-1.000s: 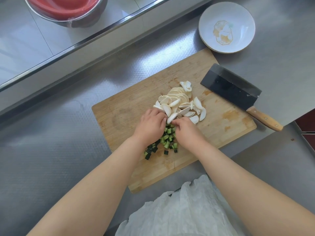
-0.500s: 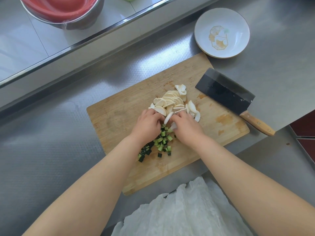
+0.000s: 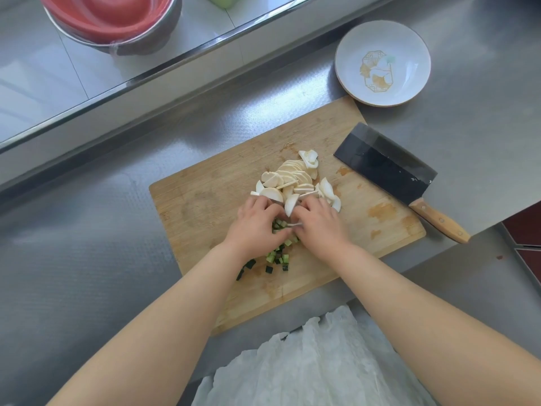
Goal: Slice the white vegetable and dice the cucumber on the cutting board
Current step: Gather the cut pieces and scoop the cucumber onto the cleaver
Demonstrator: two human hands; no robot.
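A wooden cutting board (image 3: 205,197) lies on the steel counter. A heap of white vegetable slices (image 3: 292,177) sits at its middle, and dark green cucumber dice (image 3: 278,256) lie just in front of it. My left hand (image 3: 254,227) and my right hand (image 3: 319,227) meet knuckle to knuckle over the near edge of the heap. Both have their fingers curled in around the slices, and one white slice stands up between them. The hands hide part of the dice.
A cleaver (image 3: 386,168) with a wooden handle lies across the board's right end. A white plate (image 3: 409,42) stands behind it. A metal bowl holding a red one (image 3: 111,16) sits on the raised ledge at the back left. White crumpled sheet (image 3: 316,364) lies near my body.
Both hands have closed in a little further onto the white slices, pushing the heap tighter. The view has shifted slightly; the cleaver and plate stay where they were.
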